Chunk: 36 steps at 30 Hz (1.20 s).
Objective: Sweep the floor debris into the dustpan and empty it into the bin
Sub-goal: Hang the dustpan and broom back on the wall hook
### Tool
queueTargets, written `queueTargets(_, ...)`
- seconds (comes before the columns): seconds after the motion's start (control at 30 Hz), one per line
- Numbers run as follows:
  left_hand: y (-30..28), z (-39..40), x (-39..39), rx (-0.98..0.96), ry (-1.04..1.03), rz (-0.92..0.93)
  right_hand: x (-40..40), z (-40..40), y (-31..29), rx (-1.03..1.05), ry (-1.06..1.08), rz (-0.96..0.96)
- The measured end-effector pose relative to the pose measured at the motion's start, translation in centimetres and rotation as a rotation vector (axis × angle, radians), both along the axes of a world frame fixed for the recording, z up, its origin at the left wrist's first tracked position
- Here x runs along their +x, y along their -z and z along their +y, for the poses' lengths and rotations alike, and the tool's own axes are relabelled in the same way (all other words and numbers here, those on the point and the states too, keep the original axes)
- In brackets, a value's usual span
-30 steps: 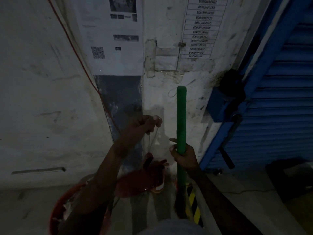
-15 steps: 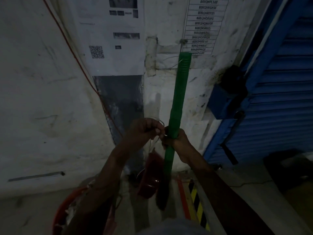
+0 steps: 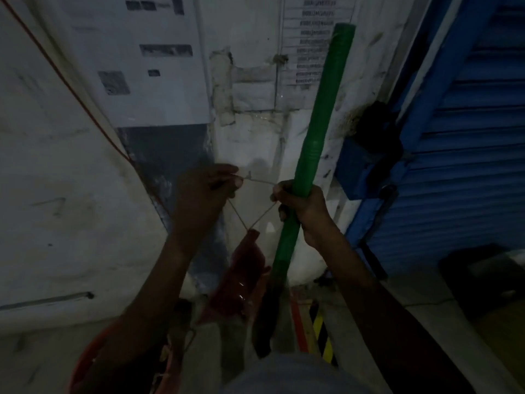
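Observation:
My right hand (image 3: 301,203) grips the green broom handle (image 3: 321,118), which leans up toward the wall and tilts to the right. The same hand's fingers also hold one side of a thin string loop (image 3: 260,180). My left hand (image 3: 204,191) pinches the other side of that loop. A red dustpan (image 3: 241,282) hangs from the string by its handle, below and between my hands. The orange bin (image 3: 85,365) sits at the bottom left, partly hidden by my left arm.
A white wall (image 3: 56,194) with taped paper sheets (image 3: 153,58) is straight ahead. A blue roller shutter (image 3: 468,155) with its blue frame fills the right side. A yellow-black striped strip (image 3: 321,328) lies on the floor. A red cord (image 3: 71,83) runs down the wall.
The broom rose and tilted to the right. My hands came together, then drew apart with the string loop stretched between them. The dustpan lifted with the string.

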<state>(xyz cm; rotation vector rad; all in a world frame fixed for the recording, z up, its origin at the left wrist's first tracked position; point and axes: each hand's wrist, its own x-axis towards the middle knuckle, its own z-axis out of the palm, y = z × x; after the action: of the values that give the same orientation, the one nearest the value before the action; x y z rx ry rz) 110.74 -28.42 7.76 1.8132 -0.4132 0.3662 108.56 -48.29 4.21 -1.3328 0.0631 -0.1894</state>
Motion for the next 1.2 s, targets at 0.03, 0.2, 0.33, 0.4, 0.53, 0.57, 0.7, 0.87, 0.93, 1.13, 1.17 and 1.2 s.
queueTargets(0.03, -0.4, -0.9, 0.5, 0.001, -0.037, -0.02, 0.6, -0.8, -0.7, -0.028, 0.001, -0.009)
queueTargets(0.2, -3.4, -5.9, 2.9, 0.008, -0.164, -0.159, 2.8, -4.8, -4.6, -0.187, 0.016, -0.075)
queueTargets(0.33, -7.8, -9.4, 5.0, -0.061, -0.205, -0.328, 5.4, -8.1, -10.1, -0.28, 0.071, -0.148)
queueTargets(0.4, -10.6, -11.1, 6.0, -0.077, -0.213, -0.418, 7.0, -9.7, -13.8, -0.321, 0.126, -0.191)
queueTargets(0.53, -17.3, -13.6, 8.7, -0.041, -0.253, -0.597, 9.4, -11.8, -21.8, -0.347, 0.155, -0.279)
queueTargets(0.57, -19.0, -14.0, 9.7, -0.038, -0.269, -0.642, 9.9, -12.1, -23.5, -0.345, 0.163, -0.291)
queueTargets(0.7, -25.5, -14.9, 13.2, 0.002, -0.282, -0.737, 12.5, -12.6, -29.4, -0.326, 0.193, -0.328)
queueTargets(0.87, -32.4, -14.5, 16.8, 0.013, -0.288, -0.848, 15.6, -11.3, -36.0, -0.276, 0.21, -0.358)
queueTargets(0.93, -35.4, -14.3, 18.1, 0.008, -0.287, -0.878, 16.4, -10.6, -38.8, -0.253, 0.215, -0.354)
queueTargets(1.13, -42.7, -13.8, 20.9, -0.059, -0.249, -0.902, 18.3, -9.1, -46.6, -0.214, 0.267, -0.372)
queueTargets(1.17, -43.8, -13.9, 21.2, -0.071, -0.233, -0.896, 18.5, -9.0, -47.6, -0.208, 0.283, -0.378)
queueTargets(1.2, -44.8, -14.2, 21.5, -0.08, -0.22, -0.893, 18.7, -9.1, -48.6, -0.203, 0.299, -0.383)
